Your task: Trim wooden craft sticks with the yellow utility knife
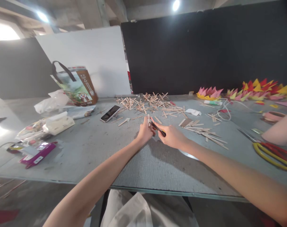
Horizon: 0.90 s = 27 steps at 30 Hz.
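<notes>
Stick point(148, 118), pale and apparently wooden, stands upright in the left hand point(145, 131), above the middle of the surface point(86, 157). The left fingers are closed in a pinch low on it; blur leaves uncertain whether one stick or more is held. The right hand point(173, 136) is wrapped around one dark-handled tool point(159, 128), whose front end meets the left fingertips. Such a stick should prove light, stiff, dry rather than slippery, and liable to snap; its lower end offers the best hold. Outward, counts run: one phone point(110, 113), left of the hands; one heap of sticks point(155, 104) along the far edge and one looser spread point(200, 130) to its right, both overlapping beyond counting; one tote bag point(80, 86) toward the far left corner; one purple packet point(39, 155) by the left edge; one yellow-handled pair of scissors point(255, 147) and one other person's arm point(280, 127) at the right edge.
</notes>
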### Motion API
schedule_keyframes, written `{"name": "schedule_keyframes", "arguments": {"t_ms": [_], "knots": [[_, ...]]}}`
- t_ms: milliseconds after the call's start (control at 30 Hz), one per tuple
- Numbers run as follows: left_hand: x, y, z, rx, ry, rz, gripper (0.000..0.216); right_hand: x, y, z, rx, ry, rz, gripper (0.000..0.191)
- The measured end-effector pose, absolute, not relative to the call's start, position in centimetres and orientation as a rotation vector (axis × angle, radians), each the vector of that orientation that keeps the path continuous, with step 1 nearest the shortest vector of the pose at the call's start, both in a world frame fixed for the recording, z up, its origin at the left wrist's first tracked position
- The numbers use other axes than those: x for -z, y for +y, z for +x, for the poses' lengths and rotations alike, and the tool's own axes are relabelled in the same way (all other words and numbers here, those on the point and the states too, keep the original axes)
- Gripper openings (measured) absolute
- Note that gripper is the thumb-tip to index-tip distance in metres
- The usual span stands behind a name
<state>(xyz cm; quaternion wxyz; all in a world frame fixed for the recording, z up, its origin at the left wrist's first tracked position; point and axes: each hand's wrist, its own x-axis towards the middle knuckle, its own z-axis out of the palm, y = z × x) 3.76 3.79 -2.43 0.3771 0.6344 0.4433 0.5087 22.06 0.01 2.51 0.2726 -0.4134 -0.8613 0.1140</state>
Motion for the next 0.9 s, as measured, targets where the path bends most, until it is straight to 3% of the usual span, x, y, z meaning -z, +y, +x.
{"name": "schedule_keyframes", "arguments": {"t_ms": [167, 467, 733, 900], "knots": [[2.6, 3.9, 3.9, -1.279, 1.099, 1.65, 0.046, -4.4, 1.5, 22.7, -0.44, -2.355, -1.045, 0.055], [0.3, 4.0, 2.9, -1.225, 1.243, 1.809, 0.063, 0.2, 0.1, 21.8, -0.199, -2.241, -1.102, 0.059], [0.8, 5.0, 1.6, -1.17, 1.334, 2.052, 0.066, 0.9, 0.1, 21.6, -0.228, -2.187, -1.103, 0.06], [0.2, 4.6, 1.4, -1.129, 1.394, 2.11, 0.052, 1.1, 0.2, 21.8, -0.254, -2.12, -1.084, 0.059]]}}
